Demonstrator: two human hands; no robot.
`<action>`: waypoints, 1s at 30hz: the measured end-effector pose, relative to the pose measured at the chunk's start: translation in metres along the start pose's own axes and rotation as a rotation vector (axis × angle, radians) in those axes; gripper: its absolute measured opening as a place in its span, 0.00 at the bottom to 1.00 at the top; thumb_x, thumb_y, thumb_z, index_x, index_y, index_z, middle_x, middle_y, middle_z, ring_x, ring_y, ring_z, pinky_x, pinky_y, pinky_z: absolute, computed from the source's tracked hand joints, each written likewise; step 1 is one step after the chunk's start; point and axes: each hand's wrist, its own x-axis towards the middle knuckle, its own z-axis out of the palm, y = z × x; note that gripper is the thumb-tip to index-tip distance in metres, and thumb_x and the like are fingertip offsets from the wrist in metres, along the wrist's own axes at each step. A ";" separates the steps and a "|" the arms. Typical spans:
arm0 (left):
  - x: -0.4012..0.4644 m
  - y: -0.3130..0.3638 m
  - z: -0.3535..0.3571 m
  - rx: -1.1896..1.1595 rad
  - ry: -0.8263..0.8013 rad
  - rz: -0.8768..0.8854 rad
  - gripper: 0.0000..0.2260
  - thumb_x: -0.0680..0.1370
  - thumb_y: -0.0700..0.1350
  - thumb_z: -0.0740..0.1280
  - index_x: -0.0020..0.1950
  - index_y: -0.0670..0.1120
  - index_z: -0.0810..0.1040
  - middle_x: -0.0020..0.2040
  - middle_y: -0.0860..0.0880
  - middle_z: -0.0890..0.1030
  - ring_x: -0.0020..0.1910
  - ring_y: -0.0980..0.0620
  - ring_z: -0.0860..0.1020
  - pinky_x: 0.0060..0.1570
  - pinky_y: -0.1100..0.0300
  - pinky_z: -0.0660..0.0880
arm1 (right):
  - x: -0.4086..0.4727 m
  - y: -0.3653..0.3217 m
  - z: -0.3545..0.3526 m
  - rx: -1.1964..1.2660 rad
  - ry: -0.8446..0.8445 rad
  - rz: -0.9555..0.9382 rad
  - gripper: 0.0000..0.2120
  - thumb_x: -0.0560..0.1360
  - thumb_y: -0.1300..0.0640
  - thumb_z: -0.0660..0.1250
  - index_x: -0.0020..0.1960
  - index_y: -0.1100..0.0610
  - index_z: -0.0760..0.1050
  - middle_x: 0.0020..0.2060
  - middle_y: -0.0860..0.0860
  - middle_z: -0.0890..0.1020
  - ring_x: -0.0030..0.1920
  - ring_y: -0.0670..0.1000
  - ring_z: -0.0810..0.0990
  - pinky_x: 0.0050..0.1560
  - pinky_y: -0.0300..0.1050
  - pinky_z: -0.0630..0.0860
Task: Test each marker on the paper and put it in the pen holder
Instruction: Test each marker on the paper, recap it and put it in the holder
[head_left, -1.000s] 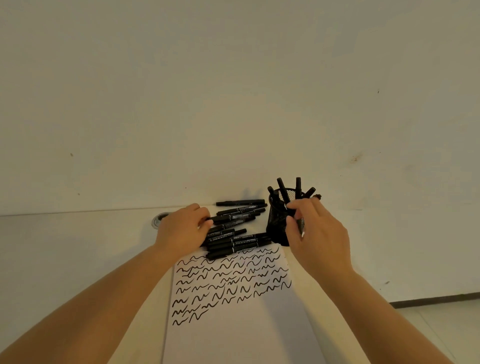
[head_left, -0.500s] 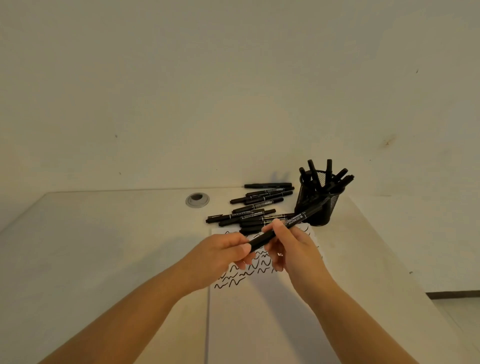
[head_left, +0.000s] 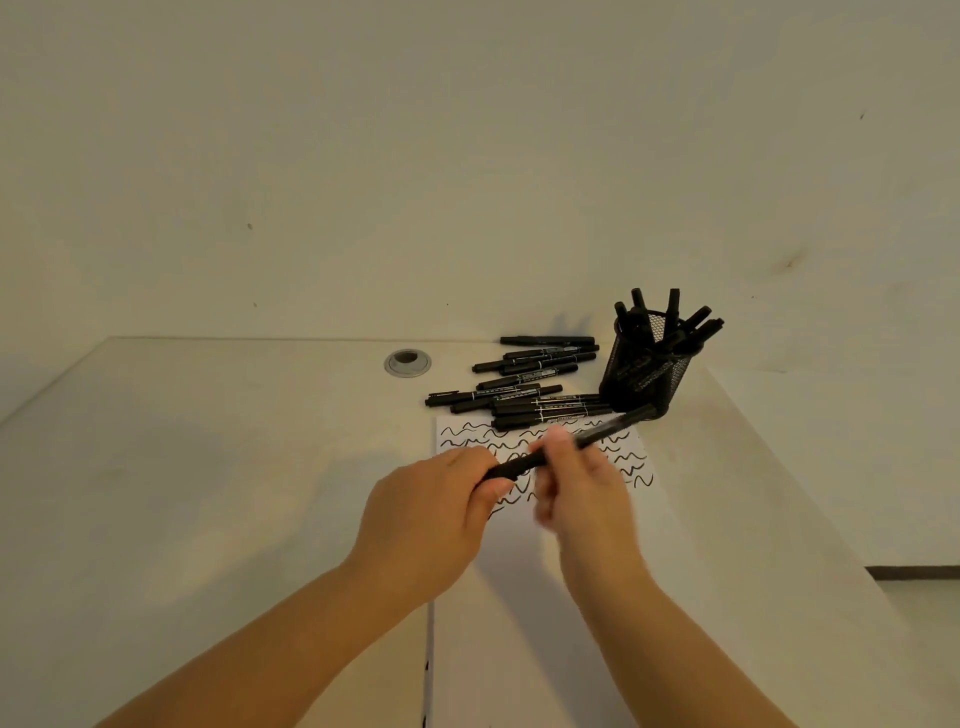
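Pale wall backs a beige table (head_left: 208, 467) carrying scribbled paper (head_left: 519, 623). Above the paper, the left hand (head_left: 431, 525) grips one end of a black marker (head_left: 597, 436) with curled fingers; the blurred right hand (head_left: 582, 493) pinches its middle. Loose markers (head_left: 530, 384) lie at 12 o'clock; the mesh pen holder (head_left: 644, 374), holding several markers, stands at 1 o'clock.

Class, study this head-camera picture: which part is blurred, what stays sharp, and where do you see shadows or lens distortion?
Head view: the right hand is motion-blurred, its fingers smeared round the marker; the left hand is crisper; the loose markers and mesh pen holder are sharp; soft shadows fall on the table left of the hands and on the wall behind the holder; the wide-angle lens splays the table edges; dim, yellowish light.
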 end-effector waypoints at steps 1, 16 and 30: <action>-0.003 -0.005 0.000 0.061 0.035 -0.004 0.10 0.79 0.55 0.52 0.47 0.54 0.70 0.37 0.57 0.72 0.35 0.52 0.72 0.32 0.58 0.66 | 0.006 -0.003 -0.006 0.044 0.089 0.012 0.15 0.77 0.51 0.60 0.35 0.55 0.74 0.21 0.47 0.69 0.19 0.42 0.64 0.23 0.37 0.62; 0.009 -0.050 0.023 -0.286 -0.120 -0.040 0.11 0.79 0.52 0.55 0.49 0.51 0.75 0.39 0.54 0.76 0.42 0.61 0.70 0.42 0.59 0.70 | 0.016 0.024 -0.029 -0.421 -0.143 -0.169 0.09 0.73 0.62 0.64 0.35 0.54 0.75 0.23 0.51 0.79 0.25 0.44 0.73 0.27 0.32 0.70; 0.002 -0.054 0.025 -0.451 -0.167 -0.105 0.08 0.78 0.54 0.55 0.44 0.66 0.71 0.48 0.51 0.81 0.47 0.58 0.75 0.48 0.56 0.73 | 0.019 0.029 -0.034 -0.518 -0.159 -0.213 0.11 0.74 0.59 0.63 0.33 0.50 0.72 0.24 0.47 0.79 0.24 0.41 0.72 0.26 0.30 0.68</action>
